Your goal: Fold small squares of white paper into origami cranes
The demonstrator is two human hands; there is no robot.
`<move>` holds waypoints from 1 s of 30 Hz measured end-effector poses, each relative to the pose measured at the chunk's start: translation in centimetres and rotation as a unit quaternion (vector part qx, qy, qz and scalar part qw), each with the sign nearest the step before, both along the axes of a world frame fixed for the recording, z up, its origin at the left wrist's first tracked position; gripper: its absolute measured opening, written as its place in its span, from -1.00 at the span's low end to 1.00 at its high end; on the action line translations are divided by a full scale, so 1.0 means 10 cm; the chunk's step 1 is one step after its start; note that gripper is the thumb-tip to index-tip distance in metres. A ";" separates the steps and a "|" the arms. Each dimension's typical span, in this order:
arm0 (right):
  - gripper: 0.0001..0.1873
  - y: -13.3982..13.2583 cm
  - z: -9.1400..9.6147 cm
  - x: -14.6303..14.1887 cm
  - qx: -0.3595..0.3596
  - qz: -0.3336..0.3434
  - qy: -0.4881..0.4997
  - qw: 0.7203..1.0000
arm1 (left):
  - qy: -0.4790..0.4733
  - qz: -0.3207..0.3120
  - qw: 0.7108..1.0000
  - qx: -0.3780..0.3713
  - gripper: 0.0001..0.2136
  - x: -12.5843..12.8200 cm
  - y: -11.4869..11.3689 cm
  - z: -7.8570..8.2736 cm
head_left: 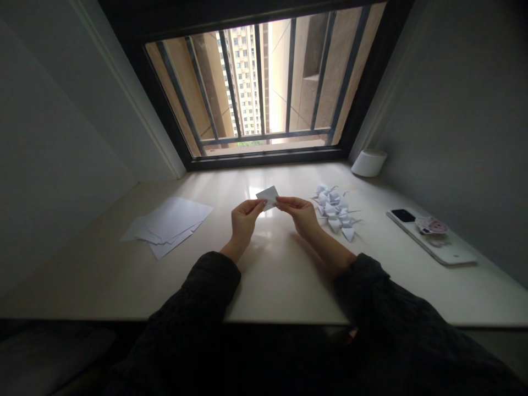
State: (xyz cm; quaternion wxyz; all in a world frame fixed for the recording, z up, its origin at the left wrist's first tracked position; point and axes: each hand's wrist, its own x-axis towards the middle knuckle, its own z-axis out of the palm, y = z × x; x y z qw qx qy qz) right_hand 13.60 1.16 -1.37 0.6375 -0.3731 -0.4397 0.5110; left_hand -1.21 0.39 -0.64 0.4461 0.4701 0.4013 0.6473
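Over a glossy pale countertop [280, 291], a white paper [268, 193] (smooth, angular) in the pinch of both hands [244, 219] [304, 214].

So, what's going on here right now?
A person is pinching a small piece of white paper between the fingertips of the left hand and right hand, over a pale surface in front of a barred window. Loose white sheets lie overlapping to the left. To the right sits a cluster of folded white paper shapes, with a phone lying back-up farther right.
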 end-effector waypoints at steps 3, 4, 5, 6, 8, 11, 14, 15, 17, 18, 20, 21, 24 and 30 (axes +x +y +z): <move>-0.66 0.01 -0.02 0.00 0.002 0.009 0.010 1.000 | 0.001 0.002 1.000 0.001 -0.80 0.00 0.00 0.00; -0.67 0.01 -0.02 0.00 0.003 0.012 0.013 1.000 | 0.003 0.002 1.000 0.002 -0.79 0.00 0.00 0.00; -0.67 0.01 -0.02 0.00 0.003 0.013 0.014 1.000 | 0.005 0.003 1.000 0.002 -0.79 0.00 0.00 0.00; -0.66 0.02 -0.02 0.00 0.002 0.014 0.013 1.000 | 0.008 0.003 1.000 0.002 -0.79 0.00 0.00 0.00; -0.65 0.02 -0.02 0.00 -0.002 0.012 0.011 1.000 | 0.012 0.003 1.000 -0.001 -0.78 0.00 0.00 0.00; -0.65 0.02 -0.02 0.00 -0.008 0.014 0.016 1.000 | 0.015 0.002 1.000 -0.004 -0.78 -0.01 0.00 0.00; -0.66 0.02 -0.04 0.00 -0.010 0.019 0.023 1.000 | 0.022 -0.006 1.000 -0.002 -0.77 -0.01 0.00 0.00; -0.66 0.03 -0.04 0.01 -0.011 0.019 0.024 0.999 | 0.026 -0.012 1.000 0.001 -0.77 -0.02 0.01 0.00; -0.67 0.04 -0.05 0.01 -0.014 0.016 0.024 1.000 | 0.033 -0.026 0.999 0.009 -0.76 -0.01 0.01 -0.01; -0.66 0.04 -0.06 0.01 -0.015 0.014 0.022 1.000 | 0.035 -0.031 0.999 0.012 -0.75 -0.01 0.01 -0.02; -0.66 0.04 -0.06 0.01 -0.015 0.011 0.015 1.000 | 0.036 -0.031 0.999 0.013 -0.74 -0.01 0.01 -0.02; -0.65 0.04 -0.06 0.01 -0.014 0.012 0.012 1.000 | 0.033 -0.025 0.999 0.011 -0.73 0.00 0.00 -0.02; -0.65 0.04 -0.05 0.00 -0.013 0.016 0.008 1.000 | 0.014 -0.007 1.000 0.001 -0.68 0.01 -0.01 -0.01; -0.70 0.04 -0.07 0.00 -0.013 0.024 0.028 0.999 | -0.011 -0.010 1.000 -0.013 -0.60 0.01 0.00 -0.01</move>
